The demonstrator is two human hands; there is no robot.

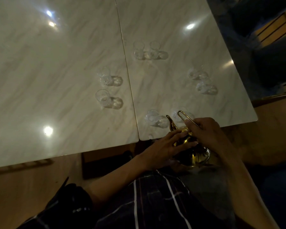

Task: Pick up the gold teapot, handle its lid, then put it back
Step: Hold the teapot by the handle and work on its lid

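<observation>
The marble-patterned surface fills most of the view, split by a thin seam running from the far edge down to the near edge, with bright lamp reflections on its gloss. Below its near edge, the person's dark striped garment shows at the bottom. The gold teapot is held off the surface, just past the near edge and above the person's lap, its curved spout pointing toward the surface. The right hand curls around the thin wire handle, which rises above the pot. The left hand lies on the pot's top with fingers fairly straight; whether it grips the lid cannot be told. Eight small clear glasses stand in pairs around the surface, the nearest pair just beyond the spout.
</observation>
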